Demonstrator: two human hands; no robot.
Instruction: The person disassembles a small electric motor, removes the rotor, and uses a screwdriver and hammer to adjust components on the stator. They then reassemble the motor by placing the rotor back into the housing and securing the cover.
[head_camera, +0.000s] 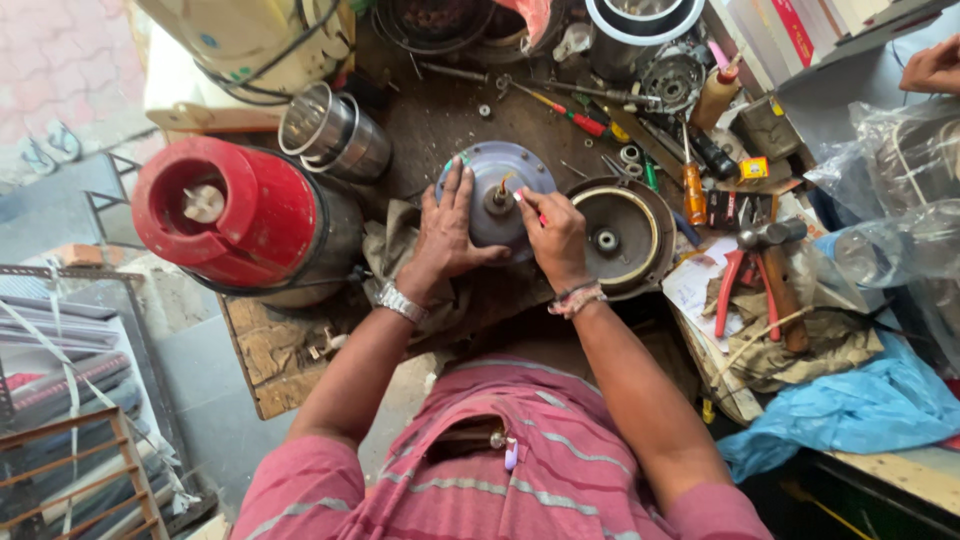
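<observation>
Hands on a grey motor disc at the bench.
The left hand (447, 232) lay flat, steadying the disc (497, 196); the right hand (553, 235) pinched a red tool (541, 217) beside the black housing (621, 234).

Round motor plate (497, 190) between mixer base (245, 215) left, ringed housing (620, 232) right, pliers (735, 285) farther right

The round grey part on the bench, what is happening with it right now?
A person in a striped pink shirt works at a cluttered workbench. The left hand lies flat on the round grey motor part, steadying it. The right hand holds a small red-handled tool near the part's centre shaft. A round metal housing sits just to the right, and a red mixer base stands to the left.
</observation>
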